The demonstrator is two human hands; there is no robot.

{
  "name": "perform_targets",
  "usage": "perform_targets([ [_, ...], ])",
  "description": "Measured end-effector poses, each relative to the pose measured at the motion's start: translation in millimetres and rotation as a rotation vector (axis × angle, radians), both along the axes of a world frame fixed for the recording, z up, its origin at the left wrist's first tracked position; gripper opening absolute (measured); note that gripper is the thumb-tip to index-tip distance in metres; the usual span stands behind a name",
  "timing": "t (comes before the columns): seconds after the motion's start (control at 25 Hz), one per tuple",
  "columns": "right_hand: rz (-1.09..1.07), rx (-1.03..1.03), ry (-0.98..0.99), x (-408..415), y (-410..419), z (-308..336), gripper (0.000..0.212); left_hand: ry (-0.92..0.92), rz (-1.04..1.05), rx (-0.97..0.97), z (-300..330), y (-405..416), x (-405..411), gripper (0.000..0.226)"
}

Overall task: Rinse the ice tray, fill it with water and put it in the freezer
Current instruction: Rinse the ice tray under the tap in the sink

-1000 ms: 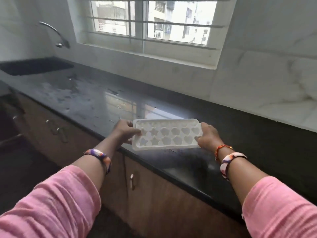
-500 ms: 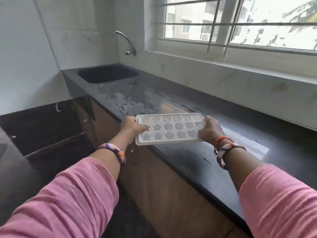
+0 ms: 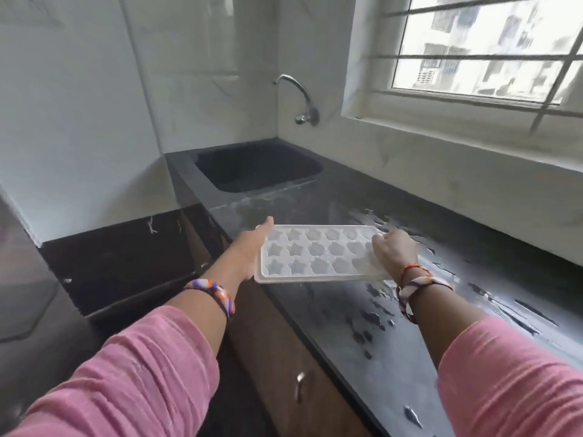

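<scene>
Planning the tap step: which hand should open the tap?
Left, probably. The left hand lies with straight fingers along the white plastic ice tray on the side toward the curved metal tap; the right hand has the grip.

Ice tray [image 3: 318,253] held above counter [image 3: 394,329] front edge, left hand [image 3: 252,247] at left end, right hand [image 3: 392,250] at right end. Sink [image 3: 255,167] behind, tap [image 3: 299,99] above it. Window [image 3: 482,48] right.

Both forearms wear loose pink ribbed fabric sleeves [image 3: 151,367] pushed up below the elbow. The left wrist carries a purple-orange-white patterned bangle [image 3: 217,293]; the right wrist carries a similar white-purple patterned bangle [image 3: 419,287] and a thin orange thread band [image 3: 413,269].
</scene>
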State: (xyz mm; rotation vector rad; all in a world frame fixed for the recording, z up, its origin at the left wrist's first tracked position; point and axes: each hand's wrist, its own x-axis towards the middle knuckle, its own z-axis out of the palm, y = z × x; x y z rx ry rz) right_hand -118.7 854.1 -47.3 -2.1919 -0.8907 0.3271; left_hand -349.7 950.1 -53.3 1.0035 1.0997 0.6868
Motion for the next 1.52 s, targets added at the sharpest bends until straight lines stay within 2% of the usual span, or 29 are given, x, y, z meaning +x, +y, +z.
perform_targets([
  [0.12,-0.014,-0.044,0.009,-16,64,-2,0.033,-0.045,0.021,-0.093,-14,65,-15,0.061],
  [0.28,-0.032,-0.052,0.006,-52,164,0,0.037,-0.065,0.047,-0.106,-18,162,-33,0.059],
  [0.52,-0.115,-0.149,-0.211,-108,298,15,0.044,-0.097,0.049,-0.103,-7,302,-50,0.053],
  [0.68,-0.129,-0.148,-0.126,-96,354,0,0.049,-0.065,-0.058,-0.128,-17,380,-42,0.064],
  [0.84,-0.198,-0.035,-0.071,-61,413,-16,0.043,-0.026,-0.18,-0.127,-23,450,-18,0.056],
  [0.92,-0.229,-0.041,-0.07,-43,448,-17,0.043,-0.013,-0.227,-0.118,-25,484,-1,0.054],
  [1.0,-0.275,-0.107,-0.113,-28,482,-14,0.043,0.024,-0.277,-0.094,-22,516,13,0.054],
  [1.28,-0.252,-0.282,-0.404,-14,568,8,0.045,-0.076,-0.445,-0.2,-28,617,65,0.054],
  [1.4,-0.31,-0.324,-0.368,-15,600,8,0.046,-0.068,-0.548,-0.252,-32,653,91,0.054],
  [1.52,-0.403,-0.25,-0.268,-17,638,10,0.046,-0.055,-0.64,-0.287,-29,686,117,0.058],
])
